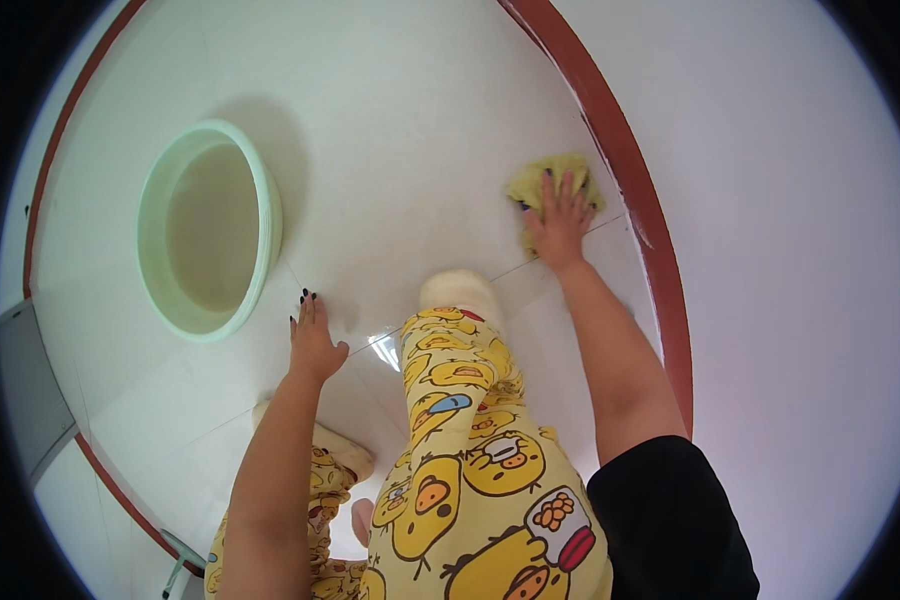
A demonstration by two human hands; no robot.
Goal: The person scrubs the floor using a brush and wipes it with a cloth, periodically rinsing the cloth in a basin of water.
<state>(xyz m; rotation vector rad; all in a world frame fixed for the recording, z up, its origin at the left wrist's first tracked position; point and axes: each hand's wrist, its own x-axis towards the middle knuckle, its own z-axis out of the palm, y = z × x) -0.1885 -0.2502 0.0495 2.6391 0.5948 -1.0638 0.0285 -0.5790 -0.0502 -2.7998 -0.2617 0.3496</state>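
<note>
Under my right hand (561, 222) lies a crumpled yellow-green cloth (555, 172), pressed flat on the pale tiled floor (400, 130) near the wall. The fingers are spread over the cloth, and its edges stick out around them. My left hand (315, 335) hovers over or rests at the floor, I cannot tell which; its fingers are stretched out and hold nothing. Just beyond it to the left stands a light green round basin (267, 240) with murky water (213, 230) in it.
A red-brown skirting board (638, 190) curves along the white wall (770, 250) on the right. My cream shoe (460, 291) and patterned trousers (460, 380) take up the near middle. A grey panel (36, 385) stands at the left edge, with another skirting line beyond the basin.
</note>
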